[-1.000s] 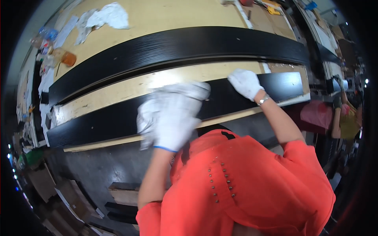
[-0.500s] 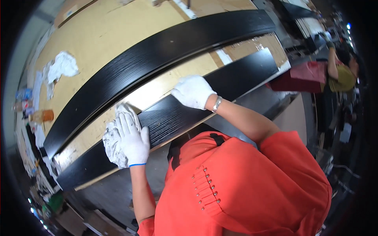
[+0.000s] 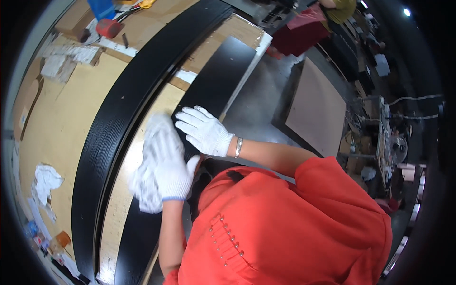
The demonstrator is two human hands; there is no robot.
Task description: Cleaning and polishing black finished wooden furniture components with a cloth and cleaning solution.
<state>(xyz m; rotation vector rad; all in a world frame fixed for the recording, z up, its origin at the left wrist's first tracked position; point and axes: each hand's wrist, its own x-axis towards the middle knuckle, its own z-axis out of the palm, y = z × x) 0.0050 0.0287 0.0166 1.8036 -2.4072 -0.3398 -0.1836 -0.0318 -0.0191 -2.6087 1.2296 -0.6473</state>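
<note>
My left hand (image 3: pixel 175 176), in a white knit glove, presses a crumpled white cloth (image 3: pixel 148 156) onto the nearer black board (image 3: pixel 221 71). The hand and cloth are slightly smeared by motion, and the cloth also reaches past the board's far edge. Gloved as well, my right hand (image 3: pixel 205 132) lies flat on the same board to the right, its fingers stretched out and nothing in them. Beyond it, a longer curved black board (image 3: pixel 111 118) with wood grain lies alongside, a strip of pale table between the two.
On the pale worktable (image 3: pixel 57 128) lie another white cloth (image 3: pixel 46 183) and a bottle of amber liquid (image 3: pixel 61 239). Blue (image 3: pixel 102 8) and red (image 3: pixel 109 28) objects sit at the far end. A brown panel (image 3: pixel 317 109) stands to the right; another person (image 3: pixel 342 12) is at the top right.
The view has swung, so the boards stand steeper in it. My left hand has slid with the cloth along the board toward my right hand, whose bent fingers have straightened out flat.
</note>
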